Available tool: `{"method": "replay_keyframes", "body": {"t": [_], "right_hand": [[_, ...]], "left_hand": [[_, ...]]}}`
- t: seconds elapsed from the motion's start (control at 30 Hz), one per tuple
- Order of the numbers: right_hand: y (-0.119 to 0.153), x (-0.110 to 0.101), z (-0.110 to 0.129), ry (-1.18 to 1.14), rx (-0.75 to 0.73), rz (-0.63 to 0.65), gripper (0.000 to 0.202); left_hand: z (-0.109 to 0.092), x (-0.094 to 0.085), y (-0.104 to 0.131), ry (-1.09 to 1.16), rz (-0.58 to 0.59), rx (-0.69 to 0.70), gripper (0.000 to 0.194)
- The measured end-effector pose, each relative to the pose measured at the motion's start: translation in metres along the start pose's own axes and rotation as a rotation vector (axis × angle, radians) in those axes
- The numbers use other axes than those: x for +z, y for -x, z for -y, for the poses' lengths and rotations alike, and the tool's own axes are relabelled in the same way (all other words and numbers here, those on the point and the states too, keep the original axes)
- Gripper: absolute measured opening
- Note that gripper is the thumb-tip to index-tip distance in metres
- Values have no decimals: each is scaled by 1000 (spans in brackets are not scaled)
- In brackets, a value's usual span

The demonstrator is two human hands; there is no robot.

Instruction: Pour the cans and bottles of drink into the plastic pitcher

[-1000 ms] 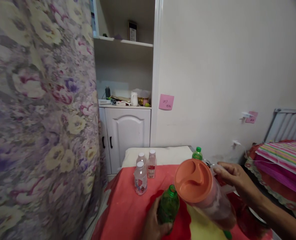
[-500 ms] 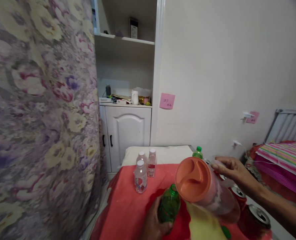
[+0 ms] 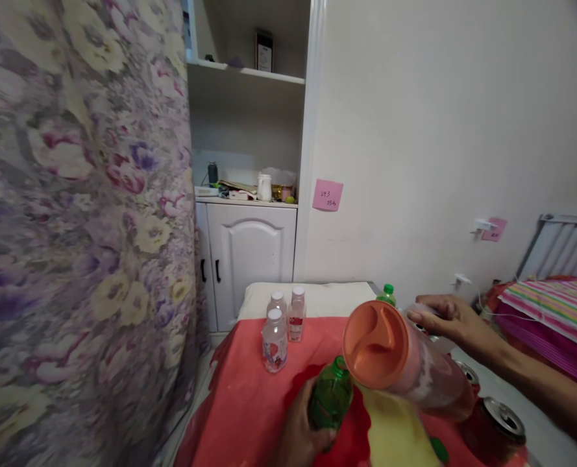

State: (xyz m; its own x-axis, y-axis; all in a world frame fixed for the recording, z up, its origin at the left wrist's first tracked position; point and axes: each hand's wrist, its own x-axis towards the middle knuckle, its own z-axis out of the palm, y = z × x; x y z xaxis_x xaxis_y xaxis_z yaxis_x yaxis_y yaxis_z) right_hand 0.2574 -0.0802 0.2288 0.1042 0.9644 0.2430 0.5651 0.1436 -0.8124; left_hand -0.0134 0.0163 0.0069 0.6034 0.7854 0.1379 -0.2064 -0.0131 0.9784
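My left hand (image 3: 302, 431) is wrapped round a green plastic bottle (image 3: 331, 397), uncapped and slightly tilted. In my right hand (image 3: 444, 318) is the handle of a clear pitcher (image 3: 434, 376) with an orange lid (image 3: 376, 345). The pitcher lies tipped well over to the left, its lid's edge close to the bottle's mouth. Whether the two touch, I cannot tell. Pinkish liquid shows inside the pitcher. A loose green cap (image 3: 439, 449) lies on the table beneath it.
Several clear bottles with white caps (image 3: 274, 340) stand on the red tablecloth (image 3: 242, 389). Another green bottle (image 3: 387, 294) is at the back. Drink cans (image 3: 497, 425) stand on the right, below my right forearm. A yellow cloth piece (image 3: 398, 428) lies in front, and a floral curtain (image 3: 84, 227) hangs left.
The pitcher's base has swung slightly to the right and its lid faces a little more to the left. My right hand has risen slightly. The left hand keeps its hold on the green bottle.
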Motion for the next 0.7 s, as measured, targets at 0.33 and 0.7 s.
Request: {"method": "replay_keyframes", "body": {"t": [0.33, 0.7], "right_hand": [[-5, -2, 10, 45, -30, 39, 50], [-11, -3, 18, 178, -81, 30, 53]], "left_hand": [[-1, 2, 0, 10, 7, 3, 80], [7, 1, -1, 20, 24, 7, 79]]}}
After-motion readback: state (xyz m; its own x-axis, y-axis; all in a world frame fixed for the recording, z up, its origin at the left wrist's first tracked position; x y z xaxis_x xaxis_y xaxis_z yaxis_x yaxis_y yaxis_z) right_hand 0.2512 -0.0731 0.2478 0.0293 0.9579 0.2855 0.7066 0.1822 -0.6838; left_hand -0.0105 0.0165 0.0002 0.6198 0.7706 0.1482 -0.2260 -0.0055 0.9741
